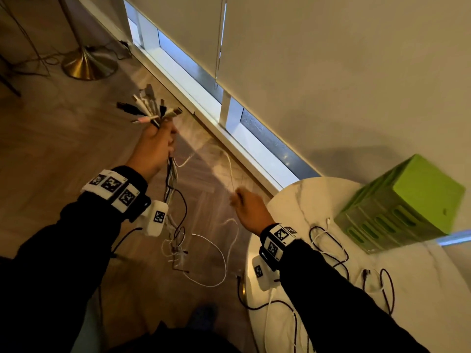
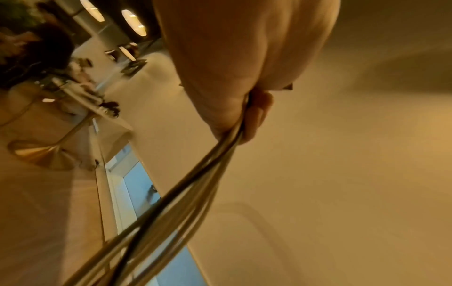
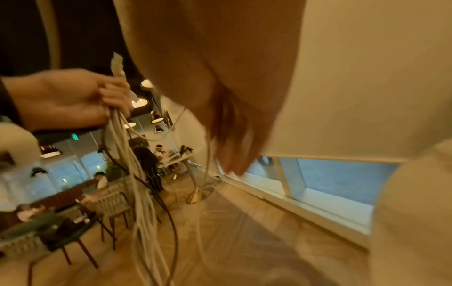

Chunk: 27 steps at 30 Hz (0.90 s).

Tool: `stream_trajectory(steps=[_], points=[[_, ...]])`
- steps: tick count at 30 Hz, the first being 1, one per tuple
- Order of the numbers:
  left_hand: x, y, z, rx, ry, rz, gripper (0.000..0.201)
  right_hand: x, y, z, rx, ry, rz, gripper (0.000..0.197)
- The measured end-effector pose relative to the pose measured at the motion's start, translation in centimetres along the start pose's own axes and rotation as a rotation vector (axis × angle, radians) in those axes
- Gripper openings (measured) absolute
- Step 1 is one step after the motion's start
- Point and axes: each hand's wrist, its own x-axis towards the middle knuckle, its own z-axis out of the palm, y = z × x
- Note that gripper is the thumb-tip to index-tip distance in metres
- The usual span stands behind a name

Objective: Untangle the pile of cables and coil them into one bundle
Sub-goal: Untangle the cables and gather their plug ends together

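My left hand (image 1: 163,141) is raised over the floor and grips a bunch of black and white cables (image 1: 150,108) just below their plugs, which fan out above the fist. The strands hang down to a loose tangle (image 1: 178,253) near the floor. In the left wrist view the fingers (image 2: 257,116) curl round the cables (image 2: 183,193). My right hand (image 1: 246,205) is blurred at the table's edge. A thin white cable (image 3: 207,154) runs past its fingers (image 3: 232,147), and the grip is unclear. More cables (image 1: 331,248) lie on the table.
A round white marble table (image 1: 293,200) stands at the right with a green slotted box (image 1: 407,200) on it. A brass lamp base (image 1: 88,63) is on the wooden floor at the far left. A low window strip runs along the wall behind.
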Motion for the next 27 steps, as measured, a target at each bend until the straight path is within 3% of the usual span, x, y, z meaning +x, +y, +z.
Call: stream_trajectory(steps=[1, 2, 3, 4, 6, 8, 11, 13, 15, 18, 20, 22, 24, 27], points=[[-0.1, 0.4, 0.1, -0.083, -0.039, -0.005, 0.034, -0.6, 0.1, -0.5, -0.14, -0.181, 0.104, 0.021], [-0.3, 0.9, 0.4, -0.144, -0.088, -0.019, 0.034, -0.9, 0.3, -0.7, -0.245, -0.332, 0.219, 0.04], [-0.8, 1.4, 1.0, -0.183, -0.145, -0.04, 0.034, -1.1, 0.5, -0.7, -0.295, -0.396, 0.281, 0.066], [-1.4, 1.8, 1.5, -0.2, -0.198, -0.062, 0.034, -1.1, 0.3, -0.9, -0.298, -0.379, 0.267, 0.088], [-2.6, 2.3, 2.8, -0.164, -0.323, -0.053, 0.032, -0.6, -1.4, -1.0, -0.154, -0.233, 0.085, 0.104], [-3.6, 2.5, 3.9, 0.047, -0.448, 0.034, 0.033, 0.0, -4.0, -1.5, 0.115, -0.128, -0.127, 0.092], [-4.5, 3.1, 4.9, 0.282, -0.557, 0.096, 0.038, 0.5, -7.7, -1.6, 0.401, -0.084, -0.28, 0.044], [-4.5, 3.8, 5.3, 0.305, -0.601, 0.11, 0.038, 0.5, -8.6, -1.0, 0.56, 0.026, -0.195, 0.018], [-4.2, 4.5, 5.6, 0.262, -0.615, 0.072, 0.036, 0.2, -8.4, -1.3, 0.654, 0.059, -0.05, 0.017], [-3.4, 4.6, 6.0, 0.149, -0.676, -0.01, 0.029, -0.7, -7.7, -2.3, 0.818, -0.134, -0.04, 0.014], [-3.4, 4.4, 6.8, 0.104, -0.749, -0.075, 0.04, -0.9, -7.2, -2.7, 0.786, -0.234, -0.043, 0.023], [-3.6, 4.0, 7.8, 0.117, -0.737, -0.115, 0.053, -0.8, -6.7, -3.0, 0.67, -0.239, 0.003, 0.023], [-4.0, 3.8, 8.7, 0.181, -0.645, -0.097, 0.054, -0.8, -6.4, -3.7, 0.511, -0.176, 0.021, 0.01], [-4.1, 3.2, 9.5, 0.235, -0.572, -0.073, 0.039, -0.9, -5.5, -4.4, 0.331, 0.039, -0.053, 0.018]])
